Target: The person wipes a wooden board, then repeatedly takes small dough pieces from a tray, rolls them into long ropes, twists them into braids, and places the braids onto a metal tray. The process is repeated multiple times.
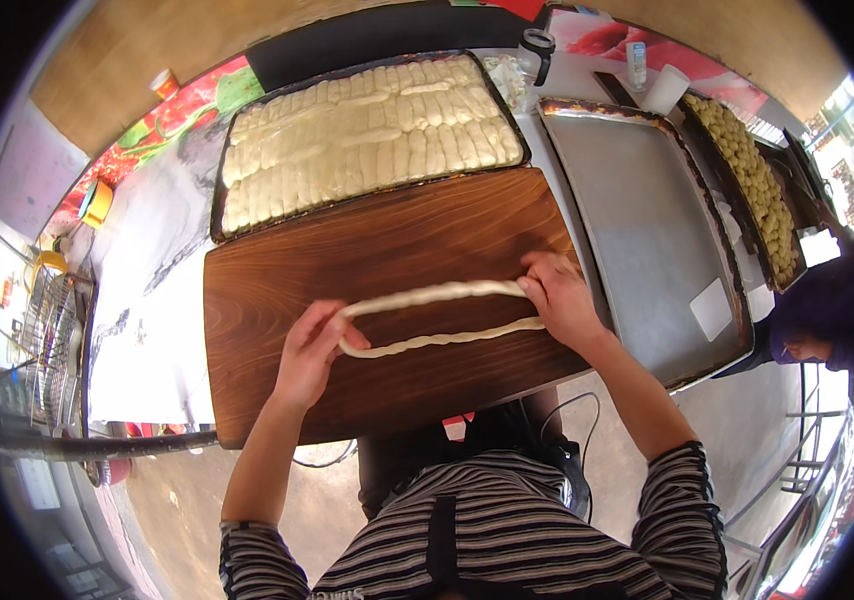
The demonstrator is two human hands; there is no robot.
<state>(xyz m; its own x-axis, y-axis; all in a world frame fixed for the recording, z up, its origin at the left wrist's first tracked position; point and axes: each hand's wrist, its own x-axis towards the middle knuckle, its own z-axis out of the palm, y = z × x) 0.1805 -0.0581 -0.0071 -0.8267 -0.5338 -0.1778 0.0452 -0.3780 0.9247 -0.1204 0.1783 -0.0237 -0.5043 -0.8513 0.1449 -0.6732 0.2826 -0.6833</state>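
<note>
A long, thin rope of dough (438, 297) forms a loop over the dark wooden board (397, 240). My left hand (318, 337) pinches the loop's bent left end. At the right, my right hand (558, 292) holds the upper strand near its end, and the lower strand reaches to beneath that hand. The lower strand looks twisted; the upper one is slightly blurred. How the strands meet under my right hand is hidden.
Beyond the board lies a tray of dough strips (367, 142). To the right are a metal baking tray (644, 202) with a white card (711, 310) and a tray of small dough balls (749, 187). Another person (824, 322) is at the far right.
</note>
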